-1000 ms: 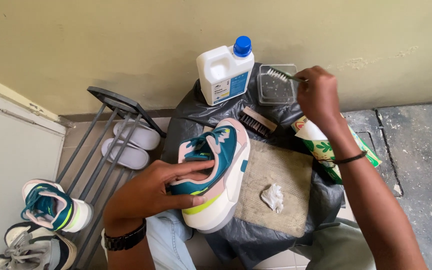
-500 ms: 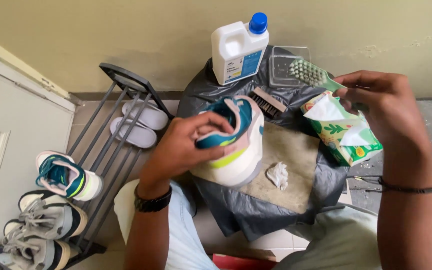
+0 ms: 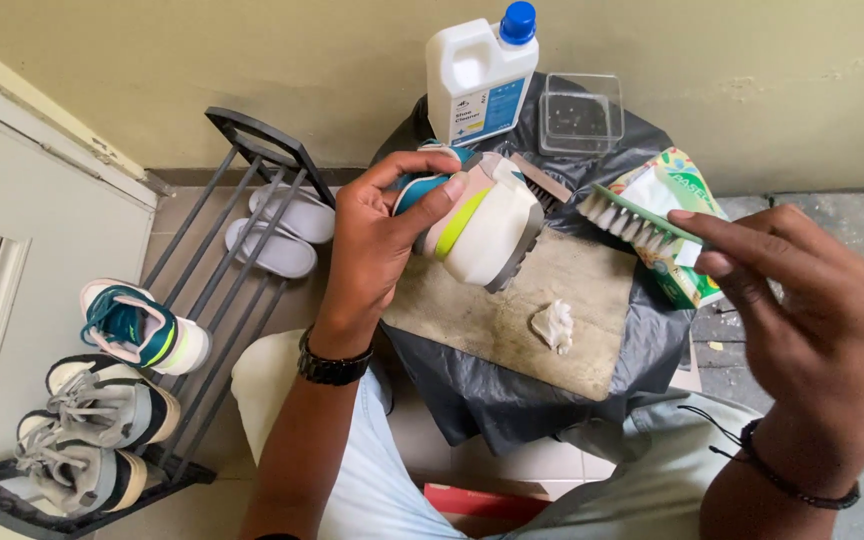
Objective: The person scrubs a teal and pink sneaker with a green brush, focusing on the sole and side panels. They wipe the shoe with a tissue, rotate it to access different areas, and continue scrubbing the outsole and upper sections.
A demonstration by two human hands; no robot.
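Since the earlier frame, the sneaker [image 3: 477,225] is tipped sole-outward in the left hand [image 3: 377,245], gripped by curled fingers near the board's [image 3: 552,320] far edge. The green brush [image 3: 637,222] is pinched in the right hand [image 3: 802,300]; a loose grip could let the sneaker slip onto the board.

At upper centre stands a white cleaner jug [image 3: 479,80] beside a clear plastic tub [image 3: 580,113]; a shoe rack [image 3: 202,300] with sneakers [image 3: 142,330] fills the left.

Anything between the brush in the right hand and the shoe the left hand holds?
Nothing visible. The brush in the right hand sits just right of the shoe held by the left hand; only open air over the board lies between bristles and sole.
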